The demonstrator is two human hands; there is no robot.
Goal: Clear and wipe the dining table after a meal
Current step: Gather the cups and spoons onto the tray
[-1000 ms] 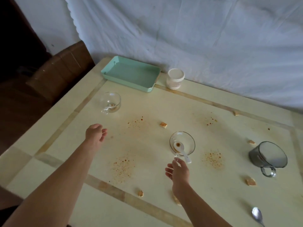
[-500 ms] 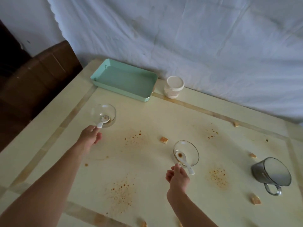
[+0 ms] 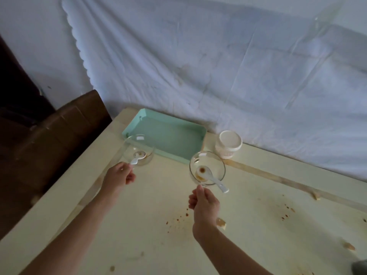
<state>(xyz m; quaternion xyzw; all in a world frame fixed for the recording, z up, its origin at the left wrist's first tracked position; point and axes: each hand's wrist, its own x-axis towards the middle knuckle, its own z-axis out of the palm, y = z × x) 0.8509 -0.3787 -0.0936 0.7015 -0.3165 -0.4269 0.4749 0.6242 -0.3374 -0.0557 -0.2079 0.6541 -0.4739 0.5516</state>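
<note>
My left hand [image 3: 118, 175] grips the near rim of a clear glass bowl [image 3: 139, 151] that holds a white spoon [image 3: 137, 156]; the bowl overlaps the near left corner of the mint green tray [image 3: 168, 135]. My right hand [image 3: 204, 203] pinches the near rim of a second glass bowl [image 3: 207, 168], lifted and tilted toward me, just right of the tray's near edge. A white spoon [image 3: 215, 178] lies in it, its handle sticking out over the rim. The cream table [image 3: 258, 225] shows brown sauce spots [image 3: 178, 219] and crumbs [image 3: 220, 222].
A white ribbed cup [image 3: 228, 144] stands right of the tray at the table's back edge. A white sheet [image 3: 218, 66] hangs behind. A brown chair back [image 3: 59, 132] is at the left. More crumbs [image 3: 349, 246] lie right; a grey object [image 3: 360, 267] shows at the bottom right corner.
Both hands closed on the bowls' rims and carried them away from me toward the tray. The view shifted forward, so the grey mug and metal spoon left the frame.
</note>
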